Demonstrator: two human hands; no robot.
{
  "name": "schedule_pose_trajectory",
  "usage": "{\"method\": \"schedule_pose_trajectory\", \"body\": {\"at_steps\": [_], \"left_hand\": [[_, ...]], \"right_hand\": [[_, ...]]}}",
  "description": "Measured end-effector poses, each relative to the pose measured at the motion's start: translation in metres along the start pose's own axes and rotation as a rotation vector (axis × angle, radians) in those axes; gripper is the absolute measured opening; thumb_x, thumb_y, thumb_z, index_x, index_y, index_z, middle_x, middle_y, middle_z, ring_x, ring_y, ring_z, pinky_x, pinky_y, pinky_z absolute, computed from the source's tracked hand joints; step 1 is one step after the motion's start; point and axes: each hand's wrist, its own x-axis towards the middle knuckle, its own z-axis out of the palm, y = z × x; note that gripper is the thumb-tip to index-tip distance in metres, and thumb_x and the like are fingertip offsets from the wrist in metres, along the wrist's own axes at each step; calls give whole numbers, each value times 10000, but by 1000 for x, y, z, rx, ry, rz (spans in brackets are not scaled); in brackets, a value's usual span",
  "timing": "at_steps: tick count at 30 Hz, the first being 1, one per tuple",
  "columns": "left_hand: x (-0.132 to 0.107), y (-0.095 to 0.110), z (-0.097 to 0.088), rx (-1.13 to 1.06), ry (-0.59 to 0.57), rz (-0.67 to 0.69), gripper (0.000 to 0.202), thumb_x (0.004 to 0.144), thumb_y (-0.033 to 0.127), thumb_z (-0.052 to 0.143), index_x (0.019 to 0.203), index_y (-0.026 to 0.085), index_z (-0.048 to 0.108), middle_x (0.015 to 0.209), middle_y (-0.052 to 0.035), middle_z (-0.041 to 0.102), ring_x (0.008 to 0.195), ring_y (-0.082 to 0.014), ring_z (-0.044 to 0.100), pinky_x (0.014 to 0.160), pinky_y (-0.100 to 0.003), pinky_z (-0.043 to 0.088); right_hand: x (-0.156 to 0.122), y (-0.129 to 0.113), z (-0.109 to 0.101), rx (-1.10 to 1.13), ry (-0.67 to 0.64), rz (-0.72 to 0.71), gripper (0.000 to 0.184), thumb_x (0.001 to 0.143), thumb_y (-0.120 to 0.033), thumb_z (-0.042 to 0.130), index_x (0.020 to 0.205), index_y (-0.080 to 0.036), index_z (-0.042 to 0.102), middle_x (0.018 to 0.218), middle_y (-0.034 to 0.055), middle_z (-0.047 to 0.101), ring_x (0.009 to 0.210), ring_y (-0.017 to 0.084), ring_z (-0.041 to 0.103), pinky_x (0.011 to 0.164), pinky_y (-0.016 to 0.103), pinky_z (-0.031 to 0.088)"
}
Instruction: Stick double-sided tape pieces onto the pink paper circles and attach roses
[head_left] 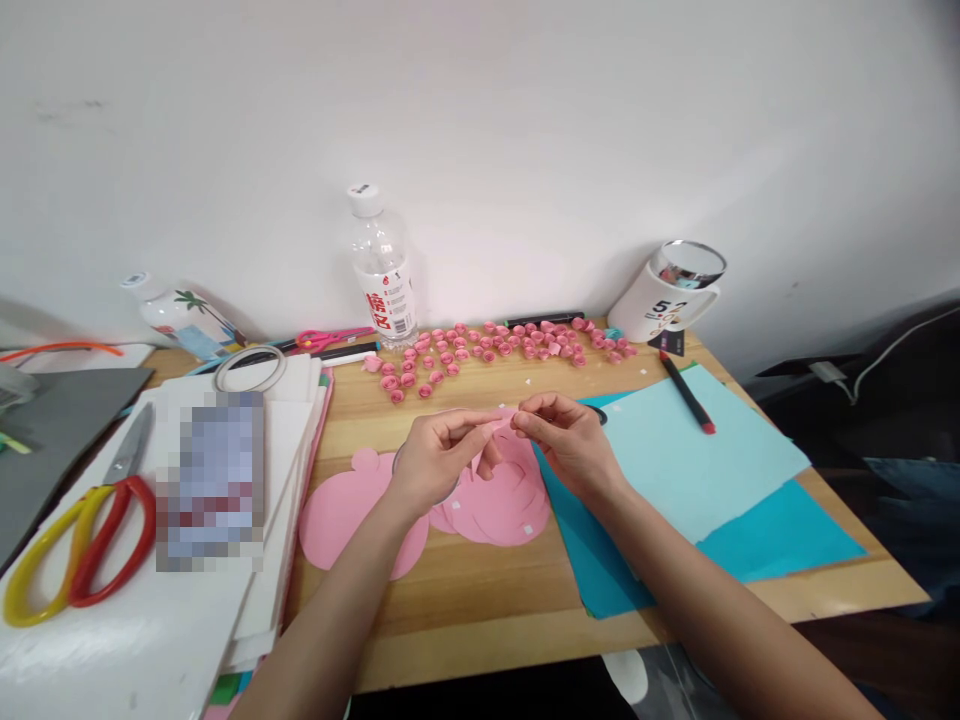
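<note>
A small piece of pink paper (504, 413) is pinched between my two hands, above the middle of the table. My left hand (437, 458) has its thumb and fingers closed on the near-left end. On the other end, the fingertips of my right hand (568, 442) press together. Below them lie overlapping round pink paper cut-outs (499, 515), partly covered by my hands. More pink cut-outs (341, 515) rest to the left, under my left forearm. Many little rolled pink paper roses (450, 358) spread along the back of the table.
Scissors (112, 520) and a tape roll (250, 369) lie on white sheets (187, 620) at left. A bottle (384, 275) and a mug (664, 295) stand by the wall. Light blue paper (712, 450) and a marker (688, 393) are at right.
</note>
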Motion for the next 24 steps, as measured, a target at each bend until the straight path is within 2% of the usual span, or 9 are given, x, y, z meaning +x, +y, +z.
{"method": "schedule_pose_trajectory", "body": {"at_steps": [5, 12, 20, 24], "left_hand": [[0, 0, 1, -26, -3, 16, 316, 829, 300, 566, 1080, 132, 658, 569, -7, 595, 492, -102, 532, 538, -267, 463], [0, 0, 1, -42, 30, -8, 273, 809, 318, 590, 986, 129, 678, 589, -13, 610, 488, -100, 535, 522, -259, 467], [0, -1, 1, -25, 23, 15, 277, 818, 302, 577, 1013, 132, 677, 582, -14, 615, 496, -104, 538, 541, -268, 460], [1, 1, 1, 17, 25, 3, 282, 819, 303, 576, 1015, 127, 676, 577, -13, 607, 498, -105, 538, 536, -265, 457]], "right_hand": [[1, 2, -1, -3, 29, -12, 186, 562, -300, 818, 678, -214, 700, 686, -4, 671, 616, 119, 580, 640, 279, 481], [1, 2, -2, -17, -24, 38, 209, 602, -321, 795, 767, -209, 730, 791, 40, 728, 700, 148, 635, 732, 308, 500], [2, 4, -4, -29, -25, 19, 177, 585, -295, 805, 697, -197, 709, 761, 28, 711, 631, 129, 604, 667, 293, 499], [1, 3, -3, -19, -16, 3, 165, 575, -268, 810, 657, -195, 687, 674, 0, 669, 591, 109, 577, 618, 263, 480]]}}
